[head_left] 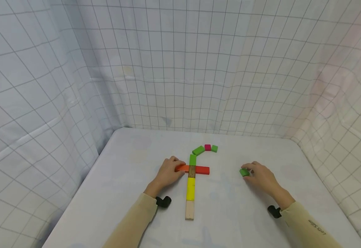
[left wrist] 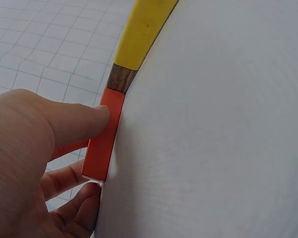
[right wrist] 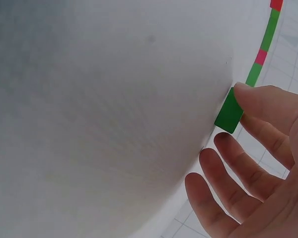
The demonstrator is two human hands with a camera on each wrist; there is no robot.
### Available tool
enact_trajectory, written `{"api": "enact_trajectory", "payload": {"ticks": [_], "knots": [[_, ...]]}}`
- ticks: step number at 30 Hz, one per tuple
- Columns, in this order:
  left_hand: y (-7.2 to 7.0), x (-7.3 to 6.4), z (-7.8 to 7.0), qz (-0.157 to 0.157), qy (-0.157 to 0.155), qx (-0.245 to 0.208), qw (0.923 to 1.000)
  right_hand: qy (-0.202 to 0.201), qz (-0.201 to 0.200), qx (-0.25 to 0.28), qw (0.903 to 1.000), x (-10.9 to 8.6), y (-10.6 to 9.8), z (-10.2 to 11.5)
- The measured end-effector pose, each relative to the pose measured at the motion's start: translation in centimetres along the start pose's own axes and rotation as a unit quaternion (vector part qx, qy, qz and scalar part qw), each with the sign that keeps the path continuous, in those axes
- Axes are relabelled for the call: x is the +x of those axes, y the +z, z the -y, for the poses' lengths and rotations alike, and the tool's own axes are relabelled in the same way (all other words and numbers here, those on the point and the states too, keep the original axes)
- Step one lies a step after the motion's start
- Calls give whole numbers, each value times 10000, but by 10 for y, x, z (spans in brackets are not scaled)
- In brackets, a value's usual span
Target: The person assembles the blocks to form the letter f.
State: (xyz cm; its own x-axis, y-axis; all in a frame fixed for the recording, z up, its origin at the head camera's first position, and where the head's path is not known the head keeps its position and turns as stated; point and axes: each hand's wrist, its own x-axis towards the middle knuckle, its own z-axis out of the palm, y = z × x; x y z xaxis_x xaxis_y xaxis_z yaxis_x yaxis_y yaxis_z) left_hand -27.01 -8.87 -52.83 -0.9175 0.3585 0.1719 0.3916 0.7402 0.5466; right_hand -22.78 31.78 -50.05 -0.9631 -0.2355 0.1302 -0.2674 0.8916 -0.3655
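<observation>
My left hand [head_left: 169, 171] pinches an orange block [left wrist: 103, 141] between thumb and fingers; its inner end meets a brown wooden block [head_left: 192, 171]. On the other side of the brown block lies a red block [head_left: 202, 170]. A green block [head_left: 192, 159] sits beyond the brown one, while a yellow block [head_left: 191, 189] and a pale wooden block [head_left: 189, 210] run in line toward me. Off to the right, my right hand [head_left: 262, 177] pinches a small green block [right wrist: 229, 111] between thumb and index finger, the other fingers spread behind it.
From the top of the line, a longer green block [head_left: 198, 150], a small crimson block [head_left: 207, 147] and a small green cube [head_left: 214, 148] curve off to the right. White grid-patterned curtains [head_left: 180, 69] surround the white table [head_left: 130, 151] at the back and sides.
</observation>
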Motion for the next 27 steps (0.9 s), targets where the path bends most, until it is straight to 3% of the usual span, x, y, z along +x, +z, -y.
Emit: {"api": "enact_trajectory", "payload": {"ticks": [27], "knots": [[-2, -1, -2, -9, -29, -44, 10000, 33, 97, 47, 9999, 9, -1, 0]]}}
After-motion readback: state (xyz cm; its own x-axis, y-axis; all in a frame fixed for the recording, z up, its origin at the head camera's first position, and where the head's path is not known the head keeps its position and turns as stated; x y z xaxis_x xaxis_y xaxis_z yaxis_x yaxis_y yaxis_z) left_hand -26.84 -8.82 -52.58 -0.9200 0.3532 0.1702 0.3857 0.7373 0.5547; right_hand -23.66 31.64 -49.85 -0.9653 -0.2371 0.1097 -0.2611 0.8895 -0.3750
